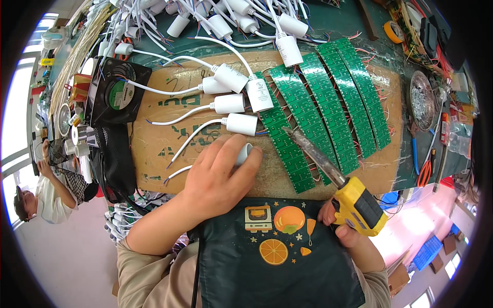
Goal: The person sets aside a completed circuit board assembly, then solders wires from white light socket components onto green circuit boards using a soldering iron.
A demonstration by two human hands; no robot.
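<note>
My left hand (218, 177) lies over a white cylindrical power adapter (244, 152) on a cardboard sheet (154, 149), fingers wrapped around it. My right hand (343, 226) grips a yellow-handled soldering iron (354, 197); its metal tip (295, 134) points up-left at the lowest of several green circuit board strips (287, 138). More white adapters (241, 123) with white cables lie in a row just above my left hand, their thin wires reaching the strips.
A black fan (119, 92) sits at the left of the cardboard. A pile of white adapters (226, 20) fills the back. Pliers (424, 172), a metal dish (422, 100) and tape (394, 32) lie at right. Another person (49, 197) sits far left.
</note>
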